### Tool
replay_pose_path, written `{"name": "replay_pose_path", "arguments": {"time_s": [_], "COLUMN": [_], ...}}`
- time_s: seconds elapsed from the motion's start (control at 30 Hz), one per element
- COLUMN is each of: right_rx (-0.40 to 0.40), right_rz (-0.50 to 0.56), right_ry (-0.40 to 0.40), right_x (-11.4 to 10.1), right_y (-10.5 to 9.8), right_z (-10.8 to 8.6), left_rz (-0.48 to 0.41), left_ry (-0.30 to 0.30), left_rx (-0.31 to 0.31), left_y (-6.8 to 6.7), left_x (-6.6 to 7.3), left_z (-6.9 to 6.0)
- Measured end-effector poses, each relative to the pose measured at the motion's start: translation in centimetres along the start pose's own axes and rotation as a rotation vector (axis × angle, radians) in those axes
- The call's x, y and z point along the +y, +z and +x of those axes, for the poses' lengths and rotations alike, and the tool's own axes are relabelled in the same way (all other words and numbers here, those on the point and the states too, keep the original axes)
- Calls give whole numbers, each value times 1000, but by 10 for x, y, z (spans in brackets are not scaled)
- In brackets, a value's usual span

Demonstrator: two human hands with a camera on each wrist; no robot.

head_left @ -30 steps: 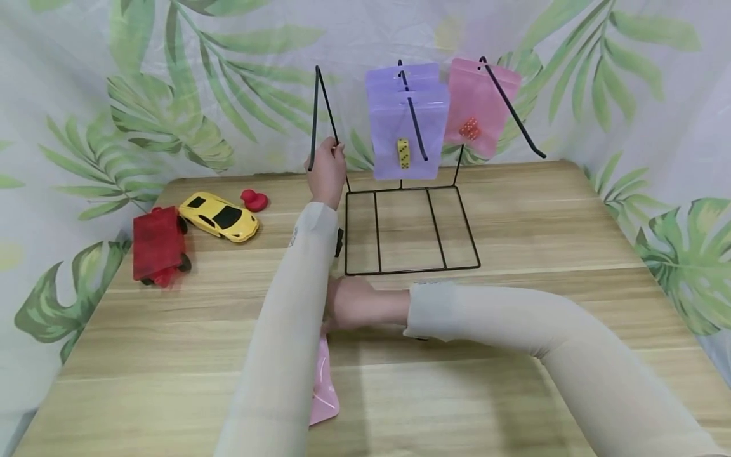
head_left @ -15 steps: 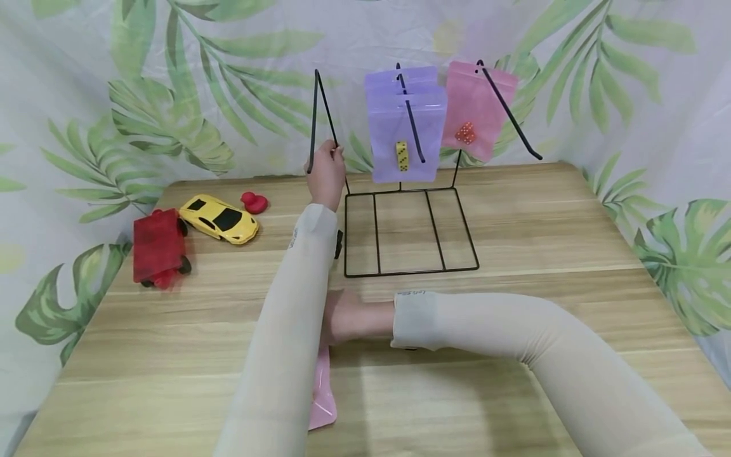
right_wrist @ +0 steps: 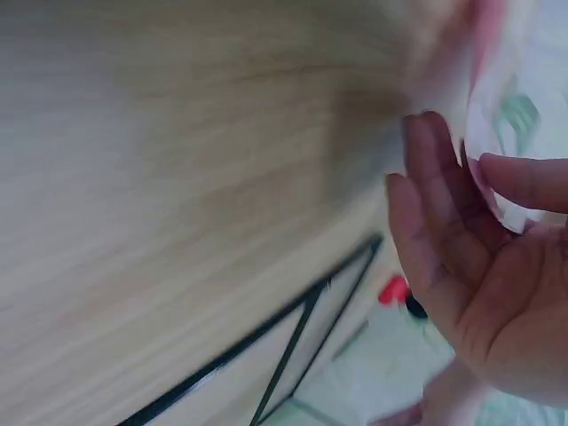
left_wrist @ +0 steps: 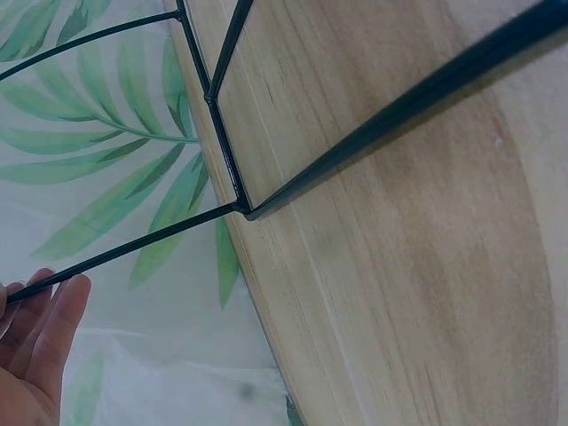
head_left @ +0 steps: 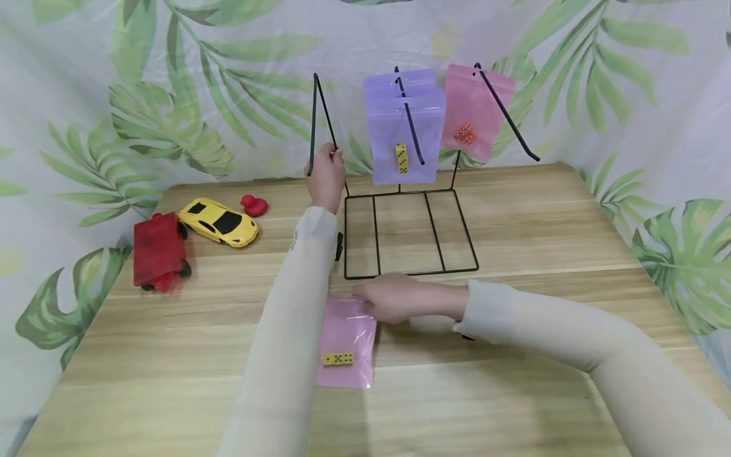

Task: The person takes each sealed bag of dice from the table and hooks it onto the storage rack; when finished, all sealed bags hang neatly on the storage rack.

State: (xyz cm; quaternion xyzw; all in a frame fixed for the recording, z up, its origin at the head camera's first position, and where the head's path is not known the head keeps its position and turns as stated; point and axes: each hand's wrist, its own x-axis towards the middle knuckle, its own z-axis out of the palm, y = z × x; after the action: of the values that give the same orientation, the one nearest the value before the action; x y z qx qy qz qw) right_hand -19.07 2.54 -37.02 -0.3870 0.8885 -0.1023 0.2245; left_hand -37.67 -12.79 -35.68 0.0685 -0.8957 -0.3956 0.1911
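My left hand (head_left: 327, 178) grips the left upright of a black wire display rack (left_wrist: 151, 241), its fingers and thumb around the rod in the left wrist view. My right hand (head_left: 394, 297) pinches the top corner of a pink zip bag (head_left: 361, 327) between thumb and fingers, just in front of the rack's base. Through the bag a row of yellow dice (head_left: 338, 359) shows near its bottom. My left forearm hides the bag's left edge. In the right wrist view the bag's edge (right_wrist: 484, 133) runs between thumb and fingers.
Two purple bags (head_left: 400, 117), the front one with yellow dice, hang on the middle hook. A pink bag (head_left: 459, 105) with red dice hangs on the right hook. At the left lie a red toy vehicle (head_left: 158, 251), a yellow toy car (head_left: 219, 222) and a red toy duck (head_left: 254, 205).
My right hand has come out from behind the left forearm, moving right and drawing the pink bag with it, so the yellow dice now show. The left hand keeps its grip on the rack.
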Motion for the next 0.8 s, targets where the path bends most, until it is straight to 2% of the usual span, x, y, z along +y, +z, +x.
{"name": "replay_pose_path", "arguments": {"time_s": [0.07,0.13,0.33,0.43,0.53,0.63,0.7,0.8], "right_rx": [36,107,374,533,724,912,1056,1229], "right_rz": [58,117,283,379,484,647,729,852], "right_ry": [-3,-17,-91,-130,-159,-180,-212,-282], "right_x": [7,15,40,52,65,75,82,94], "right_y": [-8,-14,-33,-42,-51,-60,-67,-76], "right_z": [-15,-28,-73,-96,-119,-142,-153,-163], "left_rz": [2,0,-4,-4,-6,-5,-1,4], "left_ry": [0,0,2,-1,-7,-5,-5,-5], "left_rx": [3,3,-18,-21,-27,-30,-32,-31], "left_y": [0,0,-1,-1,0,-1,-1,-2], "left_x": [-1,-1,0,0,0,1,2,2], "left_z": [0,0,0,1,1,1,0,-1]}}
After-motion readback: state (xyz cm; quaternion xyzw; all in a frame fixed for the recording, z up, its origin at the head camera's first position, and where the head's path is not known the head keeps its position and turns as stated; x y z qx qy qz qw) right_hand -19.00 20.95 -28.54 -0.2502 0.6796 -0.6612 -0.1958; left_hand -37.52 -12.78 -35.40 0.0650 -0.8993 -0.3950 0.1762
